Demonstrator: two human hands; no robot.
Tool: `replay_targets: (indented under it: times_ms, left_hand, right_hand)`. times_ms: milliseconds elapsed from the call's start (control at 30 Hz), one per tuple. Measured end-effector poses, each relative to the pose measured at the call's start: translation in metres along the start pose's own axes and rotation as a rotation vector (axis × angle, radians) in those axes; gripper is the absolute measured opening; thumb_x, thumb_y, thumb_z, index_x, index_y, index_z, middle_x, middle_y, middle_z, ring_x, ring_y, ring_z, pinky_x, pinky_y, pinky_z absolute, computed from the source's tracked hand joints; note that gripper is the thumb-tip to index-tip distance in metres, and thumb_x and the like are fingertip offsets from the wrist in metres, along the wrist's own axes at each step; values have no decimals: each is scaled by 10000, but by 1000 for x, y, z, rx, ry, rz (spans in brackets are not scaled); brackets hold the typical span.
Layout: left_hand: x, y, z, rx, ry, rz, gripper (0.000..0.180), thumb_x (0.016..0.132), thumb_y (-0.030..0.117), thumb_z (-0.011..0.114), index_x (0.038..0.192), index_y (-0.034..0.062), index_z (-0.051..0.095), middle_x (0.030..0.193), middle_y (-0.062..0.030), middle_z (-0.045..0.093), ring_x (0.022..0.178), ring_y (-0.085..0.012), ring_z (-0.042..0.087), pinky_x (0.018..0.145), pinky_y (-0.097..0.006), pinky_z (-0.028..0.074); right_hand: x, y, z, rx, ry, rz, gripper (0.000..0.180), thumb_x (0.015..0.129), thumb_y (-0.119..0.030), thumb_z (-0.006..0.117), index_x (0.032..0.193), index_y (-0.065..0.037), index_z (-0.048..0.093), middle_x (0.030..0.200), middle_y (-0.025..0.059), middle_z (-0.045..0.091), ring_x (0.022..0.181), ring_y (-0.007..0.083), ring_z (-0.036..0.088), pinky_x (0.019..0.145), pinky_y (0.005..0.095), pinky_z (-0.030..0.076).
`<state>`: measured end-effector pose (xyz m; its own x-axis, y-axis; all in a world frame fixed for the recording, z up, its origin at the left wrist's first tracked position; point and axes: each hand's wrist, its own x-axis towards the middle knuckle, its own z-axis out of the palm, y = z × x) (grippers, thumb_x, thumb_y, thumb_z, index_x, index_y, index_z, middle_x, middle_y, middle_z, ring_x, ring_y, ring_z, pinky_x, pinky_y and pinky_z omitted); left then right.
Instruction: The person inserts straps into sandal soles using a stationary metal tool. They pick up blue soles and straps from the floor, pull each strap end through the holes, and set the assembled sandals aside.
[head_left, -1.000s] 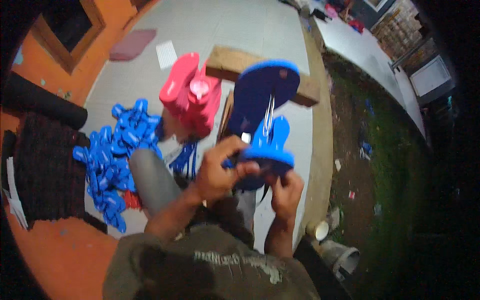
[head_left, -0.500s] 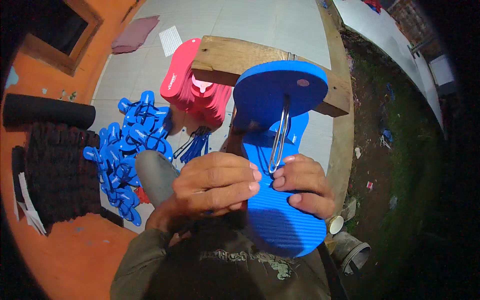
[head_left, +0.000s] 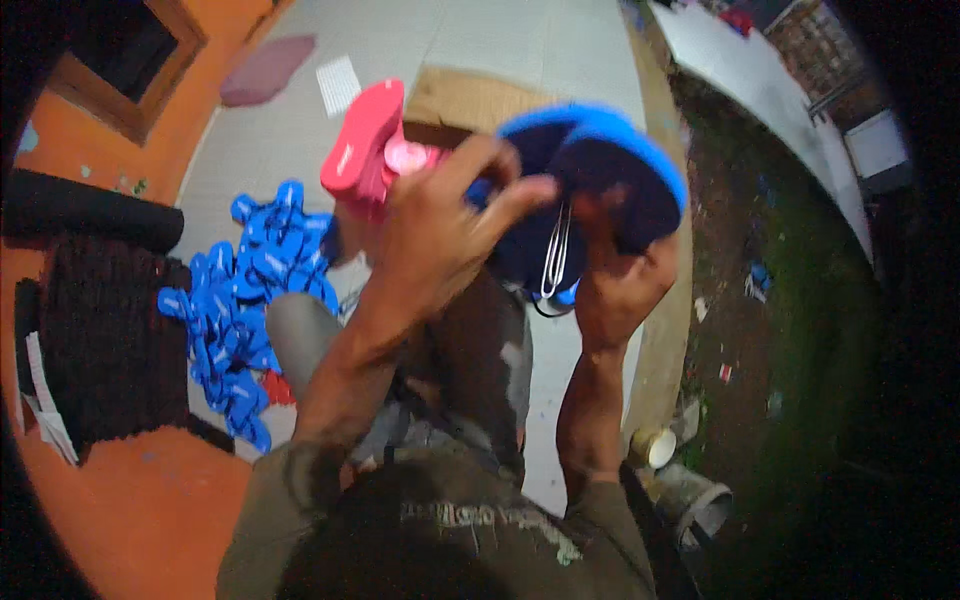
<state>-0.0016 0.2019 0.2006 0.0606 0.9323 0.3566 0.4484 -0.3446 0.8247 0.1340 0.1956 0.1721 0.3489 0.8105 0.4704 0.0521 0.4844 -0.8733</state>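
A blue foam sandal sole [head_left: 610,150] is held up in front of me, its underside turned toward me. My right hand [head_left: 620,280] grips it from below, with a bent metal wire tool [head_left: 553,262] hanging down along the sole. My left hand [head_left: 440,240] reaches over the sole's near edge, fingers curled on it. Behind the hands stands a stack of pink soles [head_left: 365,150].
A heap of blue sandal straps [head_left: 240,300] lies on the tiled floor to my left. A wooden plank [head_left: 450,95] lies behind the pink stack. A dark mat [head_left: 100,340] and orange floor are at far left. A small cup [head_left: 655,447] and a can [head_left: 700,505] sit at lower right.
The blue sole has been lifted and tilted closer to my face, its flat top no longer showing. My left hand moved up over its edge.
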Motion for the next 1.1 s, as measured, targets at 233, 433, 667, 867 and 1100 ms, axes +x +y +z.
replay_targets:
  times_ms: [233, 433, 667, 867, 1100]
  left_hand:
    - [-68, -55, -33, -584, 64, 3, 158, 754, 131, 661, 829, 5, 600, 718, -48, 594, 657, -121, 568, 603, -215, 446]
    - [-67, -41, -15, -893, 171, -151, 198, 799, 136, 611, 933, -1, 564, 732, -73, 587, 652, -135, 562, 629, -226, 447]
    - [-36, -32, 3, -216, -196, 488, 193, 826, 184, 541, 777, -2, 562, 648, -111, 453, 599, -268, 450, 545, -338, 369]
    - [-18, -33, 5, -205, -359, 596, 268, 834, 226, 519, 676, 10, 504, 640, -95, 434, 582, -261, 424, 501, -338, 323]
    - [-19, -43, 8, -485, -612, 178, 391, 889, 309, 435, 601, 46, 412, 543, -36, 361, 501, -162, 355, 477, -293, 283]
  right_hand:
    - [-5, 9, 5, 171, -25, -13, 261, 744, 8, 647, 992, -7, 570, 919, 35, 606, 813, 106, 556, 744, 240, 435]
    - [-3, 7, -4, 182, -39, -4, 234, 740, 6, 652, 963, -5, 583, 893, 28, 614, 799, 101, 560, 738, 235, 436]
    - [3, 4, -7, 201, -96, 60, 288, 713, 8, 676, 979, -3, 567, 891, 57, 622, 795, 119, 579, 732, 246, 462]
    - [9, 1, -11, 205, -145, 132, 263, 703, 34, 668, 950, -9, 589, 880, 46, 626, 783, 109, 574, 724, 235, 450]
    - [13, -1, -17, 172, -235, 178, 270, 692, 12, 684, 947, -12, 597, 889, 49, 629, 798, 119, 581, 736, 250, 453]
